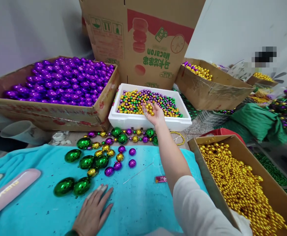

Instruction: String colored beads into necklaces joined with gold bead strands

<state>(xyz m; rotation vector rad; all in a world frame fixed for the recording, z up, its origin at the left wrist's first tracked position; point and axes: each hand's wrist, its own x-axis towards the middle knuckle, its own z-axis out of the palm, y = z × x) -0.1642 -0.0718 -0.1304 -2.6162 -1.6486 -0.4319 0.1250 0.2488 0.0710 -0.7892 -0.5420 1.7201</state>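
1. We seem mid-scoop: our right hand (156, 114) cups small, round gold beads (149, 108) over the white foam box (131, 121).
2. Our left hand (93, 210) lies open on turquoise cloth (135, 209).
3. Lifting calls for a steady palm.

The cloth (138, 209) is dark-speckled turquoise, the biggest beads (82, 186) glossy green, the foam box (133, 122) white, its small beads (131, 101) mixed gold, green and purple, the tall carton (109, 49) brown with red and green print
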